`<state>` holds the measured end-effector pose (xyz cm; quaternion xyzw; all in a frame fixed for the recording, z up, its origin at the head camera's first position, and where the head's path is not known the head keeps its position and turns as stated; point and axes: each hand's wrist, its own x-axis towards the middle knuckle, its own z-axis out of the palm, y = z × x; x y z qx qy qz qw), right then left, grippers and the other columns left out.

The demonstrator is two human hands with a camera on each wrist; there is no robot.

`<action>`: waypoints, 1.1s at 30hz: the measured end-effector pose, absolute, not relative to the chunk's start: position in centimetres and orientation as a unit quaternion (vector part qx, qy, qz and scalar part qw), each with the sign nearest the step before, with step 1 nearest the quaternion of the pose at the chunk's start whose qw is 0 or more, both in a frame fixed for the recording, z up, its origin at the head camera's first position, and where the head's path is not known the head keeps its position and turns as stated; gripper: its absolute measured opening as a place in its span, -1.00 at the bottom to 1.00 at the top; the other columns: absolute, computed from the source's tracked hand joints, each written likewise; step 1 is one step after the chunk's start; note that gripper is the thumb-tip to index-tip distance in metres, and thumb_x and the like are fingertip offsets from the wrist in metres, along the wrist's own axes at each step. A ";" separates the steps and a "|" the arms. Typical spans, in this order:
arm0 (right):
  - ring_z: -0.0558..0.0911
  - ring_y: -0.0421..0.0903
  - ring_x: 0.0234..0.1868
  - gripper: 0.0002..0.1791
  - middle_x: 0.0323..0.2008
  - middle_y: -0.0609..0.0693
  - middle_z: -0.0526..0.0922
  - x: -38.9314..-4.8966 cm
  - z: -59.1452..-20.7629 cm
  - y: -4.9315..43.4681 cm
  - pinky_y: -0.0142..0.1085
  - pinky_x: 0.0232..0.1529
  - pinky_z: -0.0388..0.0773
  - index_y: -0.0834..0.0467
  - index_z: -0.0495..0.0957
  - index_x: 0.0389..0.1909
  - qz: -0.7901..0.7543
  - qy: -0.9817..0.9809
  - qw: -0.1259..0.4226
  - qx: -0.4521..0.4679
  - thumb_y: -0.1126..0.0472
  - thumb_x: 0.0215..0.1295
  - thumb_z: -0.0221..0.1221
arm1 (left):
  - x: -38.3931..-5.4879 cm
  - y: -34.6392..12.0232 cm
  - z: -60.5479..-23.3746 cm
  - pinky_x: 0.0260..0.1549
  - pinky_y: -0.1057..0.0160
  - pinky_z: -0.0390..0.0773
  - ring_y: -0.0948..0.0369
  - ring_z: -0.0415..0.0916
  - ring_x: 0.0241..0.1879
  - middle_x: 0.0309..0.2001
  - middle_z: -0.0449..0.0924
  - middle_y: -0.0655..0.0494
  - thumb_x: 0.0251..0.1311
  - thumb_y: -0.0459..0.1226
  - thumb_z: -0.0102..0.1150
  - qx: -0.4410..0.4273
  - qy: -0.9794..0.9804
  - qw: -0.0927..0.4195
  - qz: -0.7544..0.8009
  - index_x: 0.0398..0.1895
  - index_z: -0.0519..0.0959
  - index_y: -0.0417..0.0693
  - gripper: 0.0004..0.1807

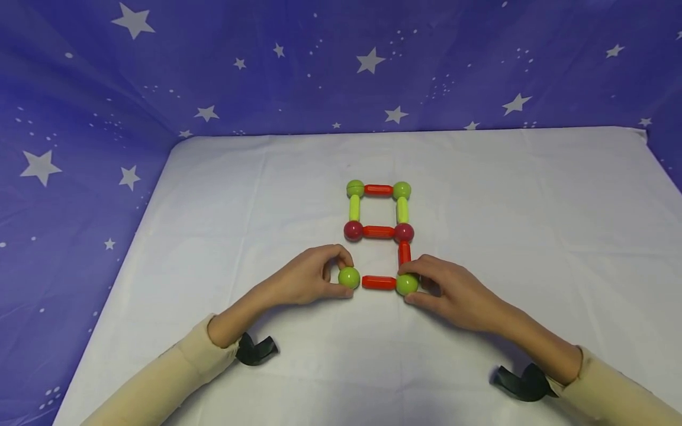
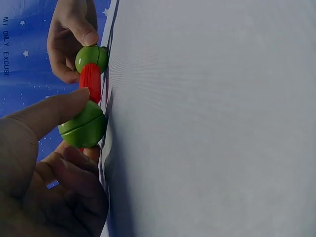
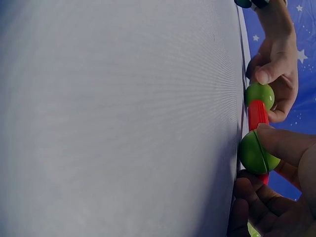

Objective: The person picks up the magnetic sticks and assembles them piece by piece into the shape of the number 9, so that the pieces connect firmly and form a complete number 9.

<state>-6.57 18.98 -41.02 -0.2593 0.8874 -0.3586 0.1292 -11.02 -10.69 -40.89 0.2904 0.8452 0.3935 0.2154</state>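
My left hand (image 1: pixel 309 275) pinches a green ball (image 1: pixel 348 278) between thumb and fingers. A narrow gap parts this ball from the left end of a red rod (image 1: pixel 379 283) in the head view. At that rod's other end my right hand (image 1: pixel 453 290) grips a second green ball (image 1: pixel 407 284). From there another red rod (image 1: pixel 404 252) runs up to a dark red ball (image 1: pixel 404 232). Beyond it lies a square with two green balls on top, dark red balls below, red rods across and yellow-green rods (image 1: pixel 354 208) at the sides.
A white cloth (image 1: pixel 240 207) covers the table. Purple-blue fabric with stars (image 1: pixel 298 65) hangs behind and to the left. Black straps (image 1: pixel 256 350) show at both wrists, by the beige sleeves (image 1: pixel 176 373).
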 end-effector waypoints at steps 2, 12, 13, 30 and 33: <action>0.47 -0.19 -0.23 -0.57 -0.24 -0.25 0.50 -6.6 -41.0 19.0 -0.31 -0.24 0.50 0.02 0.56 0.11 -0.357 0.888 0.131 -0.258 0.14 0.21 0.38 | -11.0 -10.7 -41.0 -0.48 0.32 0.44 0.27 0.39 -0.53 -0.22 0.51 0.22 0.00 -0.23 0.52 0.291 0.840 0.222 0.400 -0.09 0.53 0.01 -0.58; 0.47 -0.19 -0.25 -0.58 -0.25 -0.24 0.49 -6.6 -41.1 18.9 -0.32 -0.26 0.49 0.02 0.57 0.10 -0.357 0.889 0.122 -0.261 0.15 0.22 0.38 | -11.0 -10.5 -41.0 -0.49 0.32 0.45 0.27 0.41 -0.54 -0.21 0.51 0.21 0.03 -0.23 0.50 0.291 0.833 0.238 0.406 -0.07 0.52 0.01 -0.58; 0.47 -0.19 -0.26 -0.58 -0.25 -0.24 0.50 -6.6 -41.1 18.9 -0.32 -0.27 0.49 0.02 0.57 0.10 -0.356 0.889 0.120 -0.262 0.16 0.21 0.39 | -11.0 -10.5 -41.0 -0.49 0.32 0.44 0.27 0.41 -0.54 -0.21 0.50 0.20 0.03 -0.23 0.50 0.293 0.831 0.240 0.407 -0.08 0.52 0.01 -0.58; 0.47 -0.19 -0.27 -0.57 -0.25 -0.24 0.51 -6.5 -41.0 18.7 -0.31 -0.27 0.51 0.04 0.57 0.09 -0.358 0.890 0.119 -0.257 0.20 0.19 0.39 | -10.9 -10.5 -41.3 -0.50 0.33 0.45 0.28 0.41 -0.54 -0.21 0.50 0.21 0.03 -0.22 0.50 0.298 0.828 0.252 0.402 -0.08 0.51 0.03 -0.58; 0.47 -0.19 -0.27 -0.57 -0.25 -0.24 0.52 -6.5 -41.1 18.8 -0.31 -0.27 0.52 0.04 0.57 0.09 -0.357 0.891 0.118 -0.256 0.19 0.19 0.40 | -10.9 -10.4 -41.3 -0.49 0.33 0.45 0.28 0.41 -0.54 -0.21 0.50 0.21 0.03 -0.21 0.50 0.297 0.829 0.251 0.401 -0.08 0.51 0.04 -0.58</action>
